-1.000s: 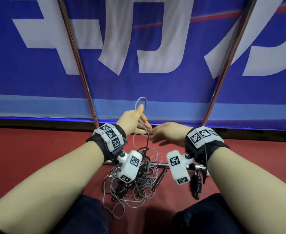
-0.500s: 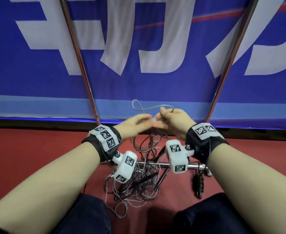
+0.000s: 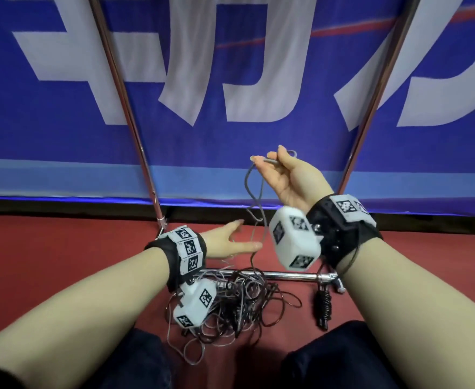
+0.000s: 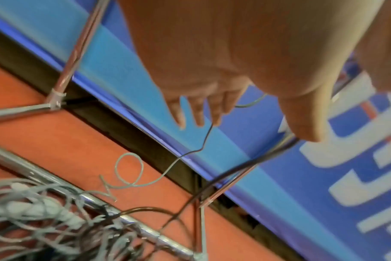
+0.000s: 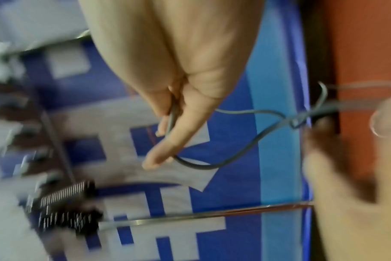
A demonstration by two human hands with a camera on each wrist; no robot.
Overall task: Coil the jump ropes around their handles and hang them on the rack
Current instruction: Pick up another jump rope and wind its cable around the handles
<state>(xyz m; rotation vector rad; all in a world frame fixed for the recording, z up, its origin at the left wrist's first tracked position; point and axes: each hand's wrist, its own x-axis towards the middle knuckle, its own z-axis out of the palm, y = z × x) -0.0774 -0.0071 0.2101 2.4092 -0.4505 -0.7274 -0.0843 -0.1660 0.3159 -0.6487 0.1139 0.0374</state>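
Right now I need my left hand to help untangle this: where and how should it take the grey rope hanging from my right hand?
Take the two hanging strands of the grey rope just below the right hand, above the tangled pile. The open left hand should come from the left: there they hang taut and clear.

Rack bar [image 3: 292,275]: polished, glossy metal. Grey rope [image 3: 251,192]: smooth, matt plastic look. Floor [image 3: 62,262]: matt red. Banner [image 3: 230,136]: creased cloth.
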